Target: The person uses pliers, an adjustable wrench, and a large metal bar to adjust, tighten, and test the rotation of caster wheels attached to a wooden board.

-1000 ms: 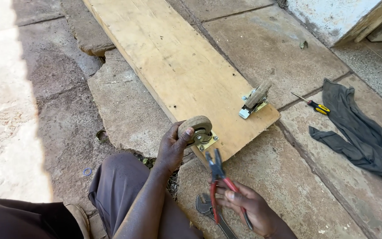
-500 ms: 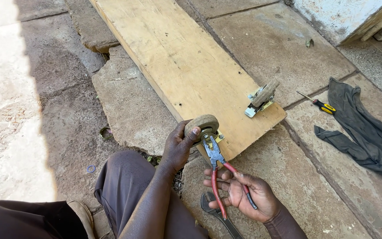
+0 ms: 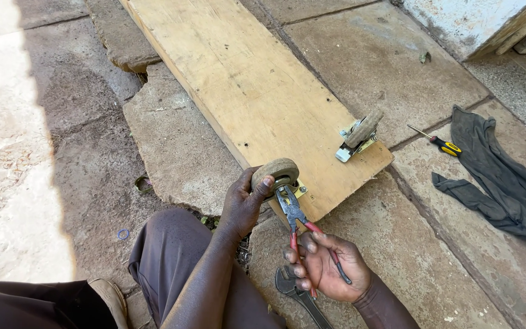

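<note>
Head view: looking down over a bent knee at both hands, low at the near end of a board.
Left hand: curled over a worn caster wheel, thumb and fingers wrapped on its rim, gripping it firmly.
Right hand: closed round the red handles of pliers, palm turned up, fingers folded over the grips.
Pliers axis: running from the right palm up and slightly left, nose meeting the caster's metal bracket just right of the left thumb.
Key relation: wheel directly ahead of the right hand, touching the left; left hand on it, right reaching it only through the tool.
Jaw state: tips at the bracket, too small to tell whether biting on a fastener.
Just under the right hand: dark adjustable wrench flat on the stone, partly hidden by the fingers.
Beyond the hands: pale wooden board, long axis running away up and left.
Right of the hands, on the board's far corner: second caster, tipped on its side.
Farther right: screwdriver with yellow-and-black handle, then a crumpled grey cloth.
Packages, labels, signs: none in sight.
Left of the hands: cracked stone paving, well apart.
</note>
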